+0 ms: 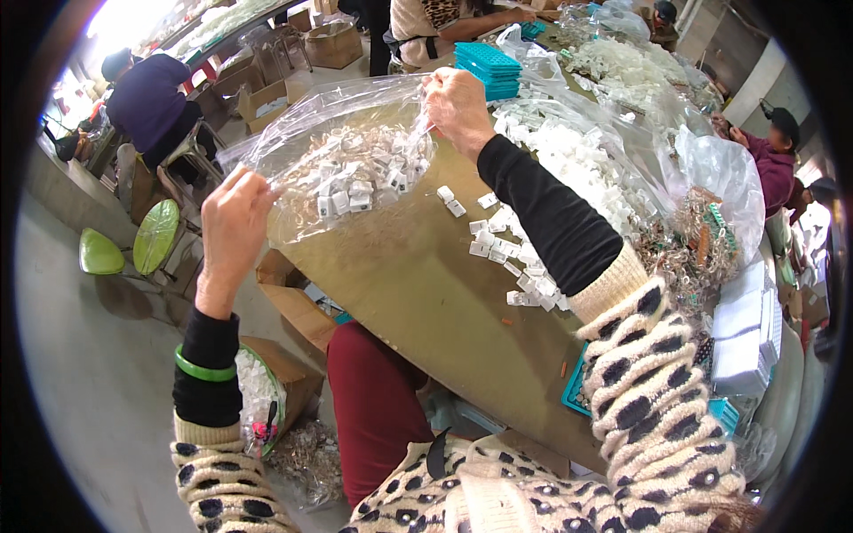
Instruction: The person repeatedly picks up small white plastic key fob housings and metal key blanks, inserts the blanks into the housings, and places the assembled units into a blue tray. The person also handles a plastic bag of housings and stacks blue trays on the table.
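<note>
Between my two raised hands hangs a clear plastic bag (306, 114) over the table's far left part. My left hand (235, 233) pinches the bag's edge at one side. At the other side my right hand (458, 108) grips its upper corner. Inside the bag lies a heap of small white plastic pieces (355, 182), some with a dark mark. Whether the bag's bottom touches the table I cannot tell. Loose white pieces (524, 266) of similar look are scattered on the table (426, 311), to the right of the bag.
A large pile of white parts (577, 151) covers the table's right side. Near it are stacked blue trays (487, 71), tangled metal pieces (697, 235) and white boxes (746, 329). An open carton (298, 302) stands below the table's left edge. Several people sit around.
</note>
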Action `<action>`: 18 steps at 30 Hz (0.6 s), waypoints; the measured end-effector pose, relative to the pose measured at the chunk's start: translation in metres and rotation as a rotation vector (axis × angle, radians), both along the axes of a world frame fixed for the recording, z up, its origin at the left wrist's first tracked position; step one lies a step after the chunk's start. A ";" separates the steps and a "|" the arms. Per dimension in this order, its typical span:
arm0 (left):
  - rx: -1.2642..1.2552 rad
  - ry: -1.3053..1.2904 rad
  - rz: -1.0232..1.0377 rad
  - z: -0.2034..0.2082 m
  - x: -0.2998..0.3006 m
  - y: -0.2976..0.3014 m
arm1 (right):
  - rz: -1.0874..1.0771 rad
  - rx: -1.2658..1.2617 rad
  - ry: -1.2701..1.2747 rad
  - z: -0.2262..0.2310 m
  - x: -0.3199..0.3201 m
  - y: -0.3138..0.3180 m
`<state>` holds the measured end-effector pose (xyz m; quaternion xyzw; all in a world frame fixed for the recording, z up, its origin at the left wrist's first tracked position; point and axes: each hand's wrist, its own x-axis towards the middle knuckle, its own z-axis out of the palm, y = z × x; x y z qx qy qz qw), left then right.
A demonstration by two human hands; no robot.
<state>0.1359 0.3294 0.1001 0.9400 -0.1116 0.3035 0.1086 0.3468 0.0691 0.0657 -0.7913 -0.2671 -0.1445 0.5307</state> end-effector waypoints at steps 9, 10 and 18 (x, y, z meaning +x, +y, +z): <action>-0.031 0.013 -0.052 -0.002 -0.013 -0.016 | 0.016 0.292 0.155 0.006 -0.026 -0.011; 0.025 0.098 -0.062 -0.004 -0.014 -0.017 | 0.004 0.145 0.244 0.008 -0.030 -0.017; 0.095 0.155 -0.108 -0.005 -0.016 -0.028 | 0.034 -0.141 0.444 0.011 -0.053 -0.032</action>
